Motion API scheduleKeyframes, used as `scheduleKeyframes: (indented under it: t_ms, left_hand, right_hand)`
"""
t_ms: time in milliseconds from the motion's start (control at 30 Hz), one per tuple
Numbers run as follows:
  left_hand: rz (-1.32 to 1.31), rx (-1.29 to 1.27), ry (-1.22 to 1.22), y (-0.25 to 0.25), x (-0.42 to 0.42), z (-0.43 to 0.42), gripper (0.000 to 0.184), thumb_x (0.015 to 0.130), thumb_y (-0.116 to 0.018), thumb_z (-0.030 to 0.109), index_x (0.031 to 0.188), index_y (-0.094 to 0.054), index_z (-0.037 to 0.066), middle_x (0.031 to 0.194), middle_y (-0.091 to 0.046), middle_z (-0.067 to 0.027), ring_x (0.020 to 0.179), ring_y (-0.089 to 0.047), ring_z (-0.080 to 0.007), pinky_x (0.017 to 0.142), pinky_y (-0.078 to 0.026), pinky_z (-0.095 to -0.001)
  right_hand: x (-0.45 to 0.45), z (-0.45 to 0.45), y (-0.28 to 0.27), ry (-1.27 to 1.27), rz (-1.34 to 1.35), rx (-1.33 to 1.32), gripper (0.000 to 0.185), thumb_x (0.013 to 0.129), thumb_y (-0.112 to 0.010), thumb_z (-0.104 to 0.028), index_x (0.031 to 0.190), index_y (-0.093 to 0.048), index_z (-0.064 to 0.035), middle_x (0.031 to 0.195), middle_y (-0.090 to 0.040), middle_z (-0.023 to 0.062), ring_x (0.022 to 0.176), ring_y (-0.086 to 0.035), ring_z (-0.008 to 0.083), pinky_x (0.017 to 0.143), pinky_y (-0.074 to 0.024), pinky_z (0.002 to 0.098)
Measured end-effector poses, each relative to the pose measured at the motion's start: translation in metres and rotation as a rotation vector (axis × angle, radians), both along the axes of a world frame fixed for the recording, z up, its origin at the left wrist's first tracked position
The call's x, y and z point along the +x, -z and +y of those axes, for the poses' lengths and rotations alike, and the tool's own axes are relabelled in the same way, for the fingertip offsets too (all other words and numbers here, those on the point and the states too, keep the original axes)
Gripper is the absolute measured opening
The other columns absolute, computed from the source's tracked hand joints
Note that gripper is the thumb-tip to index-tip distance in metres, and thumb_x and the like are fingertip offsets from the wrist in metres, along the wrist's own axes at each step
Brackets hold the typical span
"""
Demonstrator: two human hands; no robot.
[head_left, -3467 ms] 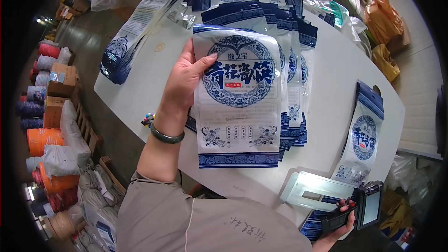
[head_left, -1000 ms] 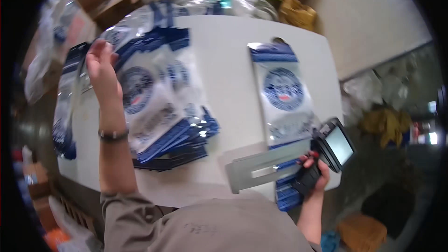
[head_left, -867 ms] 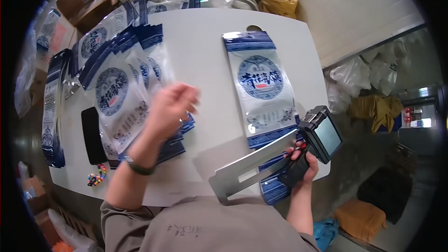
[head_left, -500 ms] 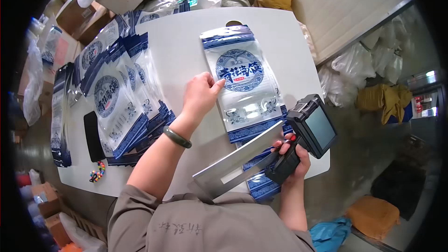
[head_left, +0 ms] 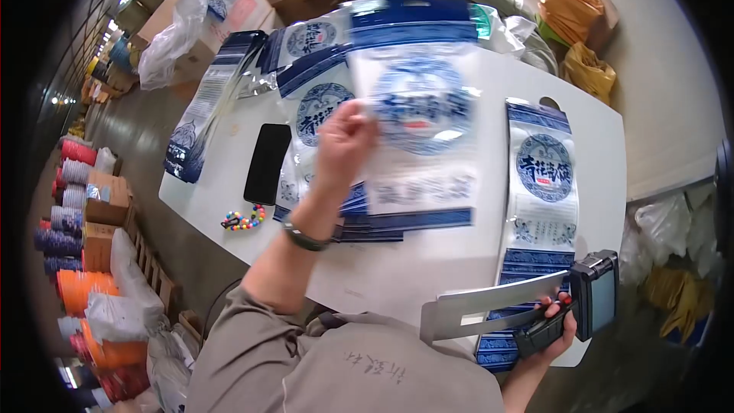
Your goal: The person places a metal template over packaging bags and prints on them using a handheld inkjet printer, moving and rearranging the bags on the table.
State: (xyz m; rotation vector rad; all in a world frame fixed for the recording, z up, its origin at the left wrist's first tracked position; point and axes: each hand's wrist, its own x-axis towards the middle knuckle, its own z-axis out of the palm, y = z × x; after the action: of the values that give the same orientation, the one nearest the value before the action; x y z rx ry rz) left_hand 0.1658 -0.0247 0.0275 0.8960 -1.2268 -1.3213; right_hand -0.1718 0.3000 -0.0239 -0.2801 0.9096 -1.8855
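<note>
Above pile (head_left: pixel 317 118) on desk (head_left: pixel 382 279): left fingers (head_left: pixel 355 113) closed, seemingly pinching edge of blurred bag (head_left: pixel 420 172); bag now clear of right stack (head_left: pixel 543 176), suggesting mid-carry. Right fingers (head_left: pixel 552 309) wrap handheld device (head_left: pixel 594 297).

The left grip (head_left: pixel 348 144) has carried a pouch (head_left: pixel 419 107) off the right stack (head_left: pixel 541 176).

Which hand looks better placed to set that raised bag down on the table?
Probably the left: the left hand holds the raised bag by its side edge, while the right hand is occupied gripping the black handheld device.
</note>
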Motion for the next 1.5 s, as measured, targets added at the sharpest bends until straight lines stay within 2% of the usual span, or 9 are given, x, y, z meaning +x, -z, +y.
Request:
scheduleKeyframes:
  t_ms: [33, 67, 333, 433, 467, 667, 767, 900, 1500]
  left_hand:
    - [0.003, 0.115, -0.086, 0.0, 0.029, -0.004, 0.023, 0.098, -0.064, 0.01, 0.12, -0.063, 0.003, 0.085, -0.066, 0.0032, 0.07, -0.055, -0.0015, 0.06, -0.043, -0.018]
    - [0.011, 0.179, -0.102, 0.006, 0.062, -0.008, 0.032, 0.096, -0.062, 0.003, 0.127, -0.057, -0.002, 0.11, -0.071, -0.0092, 0.097, -0.068, -0.0133, 0.087, -0.055, -0.0266]
    - [-0.311, 0.261, -0.379, 0.044, 0.154, -0.011, 0.048, 0.091, -0.07, 0.008, 0.134, -0.051, -0.001, 0.095, -0.073, -0.0114, 0.081, -0.068, -0.0151, 0.071, -0.054, -0.0281]
    - [-1.336, -0.094, -0.644, 0.011, 0.12, 0.01, 0.048, 0.094, -0.071, 0.026, 0.131, -0.055, 0.001, 0.089, -0.071, -0.0107, 0.073, -0.067, -0.0264, 0.069, -0.053, -0.0392]
    - [-1.575, -0.588, -0.765, 0.004, 0.109, 0.016, 0.045, 0.093, -0.071, 0.026, 0.129, -0.058, 0.003, 0.095, -0.068, -0.0131, 0.081, -0.065, -0.0301, 0.074, -0.052, -0.0396]
    - [-0.915, -0.545, 0.282, -0.003, -0.053, 0.068, 0.041, 0.088, -0.076, 0.017, 0.123, -0.062, 0.001, 0.108, -0.065, -0.0148, 0.091, -0.065, -0.026, 0.081, -0.055, -0.0345]
    - [-0.722, -0.035, 0.47, 0.025, -0.133, 0.089, 0.058, 0.091, -0.075, 0.024, 0.135, -0.05, -0.005, 0.11, -0.066, -0.0182, 0.094, -0.07, -0.0219, 0.078, -0.057, -0.0312]
    - [-0.577, 0.036, 0.354, 0.03, -0.185, 0.083, 0.086, 0.079, -0.085, 0.027, 0.142, -0.036, -0.006, 0.1, -0.067, -0.0187, 0.084, -0.069, -0.0264, 0.075, -0.056, -0.038]
    - [-0.631, 0.145, 0.372, 0.038, -0.207, 0.096, 0.054, 0.081, -0.081, 0.021, 0.118, -0.049, -0.002, 0.108, -0.067, -0.024, 0.104, -0.065, -0.0404, 0.088, -0.051, -0.0479]
  right_hand:
    - [0.0, -0.001, -0.002, -0.003, 0.016, 0.008, 0.044, 0.097, -0.054, -0.031, 0.128, -0.051, 0.0003, 0.084, -0.066, 0.0105, 0.107, -0.059, 0.0291, 0.091, -0.054, 0.0414]
    - [0.0, -0.002, -0.004, -0.004, 0.035, 0.02, 0.043, 0.097, -0.054, -0.03, 0.128, -0.052, 0.0003, 0.084, -0.066, 0.0105, 0.107, -0.06, 0.0292, 0.091, -0.0541, 0.0412]
    - [0.003, -0.001, -0.005, 0.01, 0.069, 0.065, 0.048, 0.097, -0.048, -0.033, 0.129, -0.053, 0.0026, 0.083, -0.066, 0.0097, 0.104, -0.062, 0.0304, 0.095, -0.0479, 0.0453]
    - [0.005, 0.0, -0.008, 0.014, 0.05, 0.071, 0.05, 0.092, -0.051, -0.033, 0.127, -0.052, 0.0025, 0.085, -0.066, 0.0118, 0.107, -0.062, 0.0339, 0.096, -0.048, 0.0472]
    - [0.008, -0.002, -0.015, 0.039, 0.029, 0.098, 0.048, 0.092, -0.052, -0.031, 0.127, -0.052, 0.0019, 0.086, -0.065, 0.0122, 0.108, -0.062, 0.0333, 0.097, -0.0487, 0.0475]
    - [0.005, 0.001, -0.007, 0.085, -0.065, 0.045, 0.05, 0.09, -0.055, -0.032, 0.127, -0.051, 0.0012, 0.085, -0.065, 0.0115, 0.108, -0.062, 0.0306, 0.095, -0.0509, 0.0461]
    - [0.002, 0.003, -0.009, 0.104, -0.071, 0.041, 0.05, 0.09, -0.056, -0.034, 0.127, -0.051, 0.0, 0.084, -0.065, 0.0103, 0.108, -0.061, 0.029, 0.096, -0.0501, 0.045]
    - [0.005, 0.004, 0.001, 0.078, -0.105, -0.023, 0.044, 0.095, -0.054, -0.032, 0.127, -0.052, -0.0028, 0.085, -0.065, 0.0088, 0.108, -0.059, 0.0263, 0.095, -0.0491, 0.0425]
    - [-0.006, 0.005, -0.016, -0.088, -0.013, -0.053, 0.042, 0.1, -0.05, -0.028, 0.128, -0.053, 0.0016, 0.089, -0.068, 0.0126, 0.111, -0.062, 0.0332, 0.099, -0.0491, 0.0459]
